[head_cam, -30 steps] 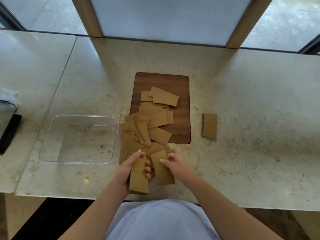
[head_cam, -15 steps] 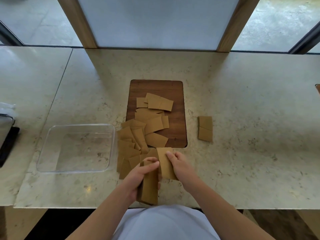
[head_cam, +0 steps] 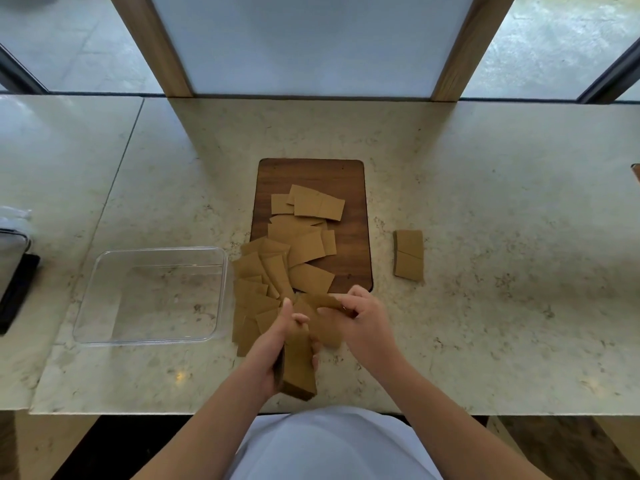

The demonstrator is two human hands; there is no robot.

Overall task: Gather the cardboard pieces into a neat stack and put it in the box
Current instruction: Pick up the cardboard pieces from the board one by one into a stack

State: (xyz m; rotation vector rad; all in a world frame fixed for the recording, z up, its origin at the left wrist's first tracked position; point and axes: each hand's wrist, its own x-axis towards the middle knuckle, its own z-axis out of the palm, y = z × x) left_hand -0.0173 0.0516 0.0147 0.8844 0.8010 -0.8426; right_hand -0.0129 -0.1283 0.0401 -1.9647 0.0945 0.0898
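Several loose brown cardboard pieces (head_cam: pixel 277 271) lie scattered from the wooden board (head_cam: pixel 353 188) down to the counter's near side. My left hand (head_cam: pixel 273 344) grips a small stack of cardboard pieces (head_cam: pixel 299 372) held upright near the front edge. My right hand (head_cam: pixel 363 323) pinches a single cardboard piece (head_cam: pixel 325 303) beside the top of that stack. Two more cardboard pieces (head_cam: pixel 409 254) lie apart, to the right of the board. The clear plastic box (head_cam: pixel 152 296) stands to the left with nothing in it.
The marble counter (head_cam: pixel 502 271) has a seam on its left. A dark object with a plastic bag (head_cam: pixel 14 271) sits at the far left edge. Wooden window posts (head_cam: pixel 156 46) rise behind the counter.
My right hand has lifted a piece off the counter and brought it toward the stack. My left hand has held on to the stack, which shifted a little to the right.
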